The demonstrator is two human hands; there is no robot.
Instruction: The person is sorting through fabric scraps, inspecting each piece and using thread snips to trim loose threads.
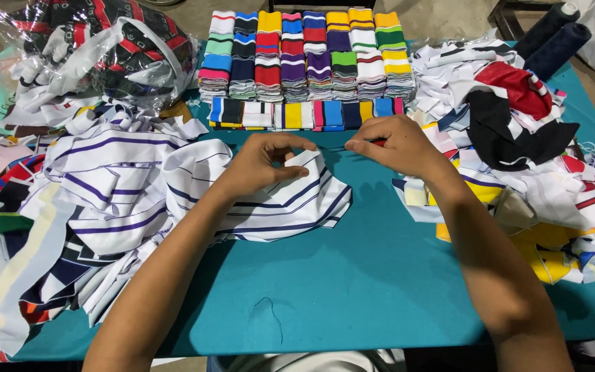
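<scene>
On the teal desk, the left hand pinches a white fabric piece with purple stripes; the right hand is closed on a small red tool. Folded striped stacks lie far, unsorted heaps remain left.

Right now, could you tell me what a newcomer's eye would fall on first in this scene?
Probably the neat rows of folded striped knit bands in many colours at the far edge of the teal table. Next, the left hand pressing a white piece with purple stripes at the centre, while the right hand pinches something small and red beside it. Loose fabric heaps crowd both sides.
</scene>
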